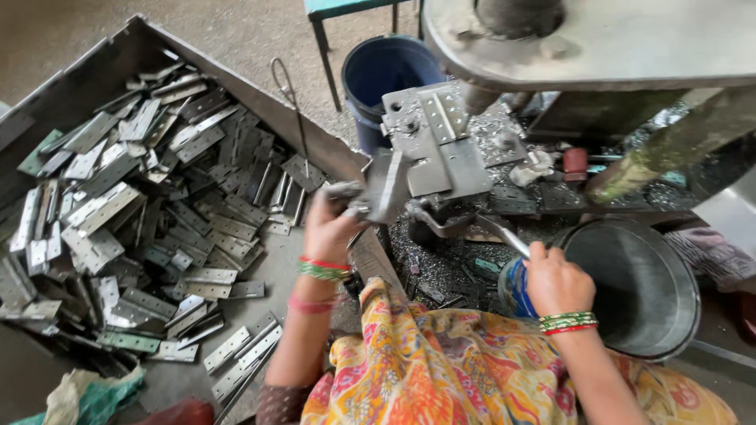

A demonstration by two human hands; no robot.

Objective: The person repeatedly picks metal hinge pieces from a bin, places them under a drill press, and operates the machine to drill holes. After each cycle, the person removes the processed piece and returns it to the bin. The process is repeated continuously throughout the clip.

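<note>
1. Closest to me is the bright flowered cloth (441, 362) on the lap.
2. My left hand (329, 224) is closed on a flat metal hinge (386, 187), held up by the press block (441, 149).
3. My right hand (556, 277) is wrapped round the metal lever (504, 234), just beside the steel bucket (669, 330).
4. More hinges fill the big tray (118, 55) at my left, within easy reach.

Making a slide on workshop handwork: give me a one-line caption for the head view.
Left hand holds a metal hinge at a press jig; right hand grips its lever beside a hinge-filled tray.
</note>
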